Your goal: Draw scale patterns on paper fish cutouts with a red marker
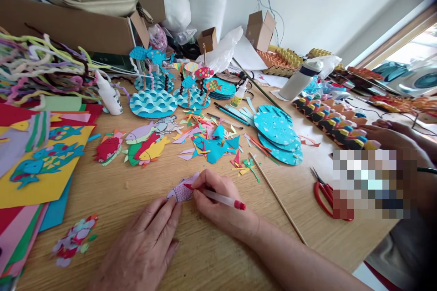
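A small purple paper fish (180,191) with drawn scales lies on the wooden table in front of me. My left hand (141,241) rests flat, its fingertips against the fish's lower left end. In my right hand (221,198) is a red-capped pen (221,199) with a clear barrel, held in a writing grip. Its red tip is at the fish's upper side. Beyond my hands lie more cut paper fish, among them a yellow one (153,150) and a red one (107,148).
Red-handled scissors (324,198) and a thin wooden stick (278,198) lie right. Paper scraps (218,143) and blue discs (273,125) spread mid-table; glue bottles (109,95) stand behind. Coloured paper (48,191) is stacked left. Another person's arm (399,141) reaches in from the right.
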Demonstrator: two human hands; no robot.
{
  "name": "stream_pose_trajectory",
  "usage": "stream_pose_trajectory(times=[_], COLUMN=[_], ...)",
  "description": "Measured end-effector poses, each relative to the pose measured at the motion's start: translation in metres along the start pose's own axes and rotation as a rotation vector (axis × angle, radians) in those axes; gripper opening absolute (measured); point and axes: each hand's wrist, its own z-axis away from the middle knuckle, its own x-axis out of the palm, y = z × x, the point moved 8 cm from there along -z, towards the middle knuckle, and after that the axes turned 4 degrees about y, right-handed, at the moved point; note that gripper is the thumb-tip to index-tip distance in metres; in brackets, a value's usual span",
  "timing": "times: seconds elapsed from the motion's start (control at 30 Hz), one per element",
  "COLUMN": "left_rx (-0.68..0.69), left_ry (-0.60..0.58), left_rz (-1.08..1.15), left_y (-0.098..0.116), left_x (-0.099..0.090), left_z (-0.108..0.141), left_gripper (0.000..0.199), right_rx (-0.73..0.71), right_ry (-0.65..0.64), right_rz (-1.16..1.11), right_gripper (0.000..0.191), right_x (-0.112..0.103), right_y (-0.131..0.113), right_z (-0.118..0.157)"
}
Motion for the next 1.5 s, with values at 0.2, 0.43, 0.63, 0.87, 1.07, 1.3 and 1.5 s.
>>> stream_pose_trajectory(times=[0.2,0.43,0.63,0.87,1.07,1.3,1.5], left_rx=[0.001,0.010,0.011,0.035,0.047,0.047,0.023], left_ry=[-0.001,-0.012,-0.023,-0.010,-0.012,-0.006,-0.010], left_rz=[-0.001,-0.013,-0.036,-0.038,-0.031,-0.046,-0.032], left_y=[0.0006,0.0020,0.0017,0.0032,0.0017,0.0028,0.0012], left_x=[-0.0020,-0.0004,0.0011,-0.0008,-0.0023,-0.0035,-0.0022], left_z=[-0.0017,-0.0004,0.0004,-0.0002,-0.0004,-0.0012,-0.0018], left_gripper=[0.054,0.053,0.054,0.054,0.053,0.054,0.054], right_rx=[-0.002,-0.004,-0.014,0.000,0.008,0.018,0.002], right_ry=[-0.015,0.005,0.003,0.021,0.086,0.033,0.023], right_rz=[-0.002,0.015,-0.003,-0.024,-0.061,-0.010,0.011], right_gripper=[0.009,0.010,0.008,0.009,0.008,0.009,0.009], right_x=[0.0004,-0.0018,-0.0015,-0.0023,-0.0071,-0.0033,-0.0029], right_y=[-0.0017,-0.0039,-0.0030,-0.0006,0.0019,0.0010,-0.0016], right_z=[-0.0004,0.0007,0.0016,0.0012,0.0004,-0.0014,-0.0018])
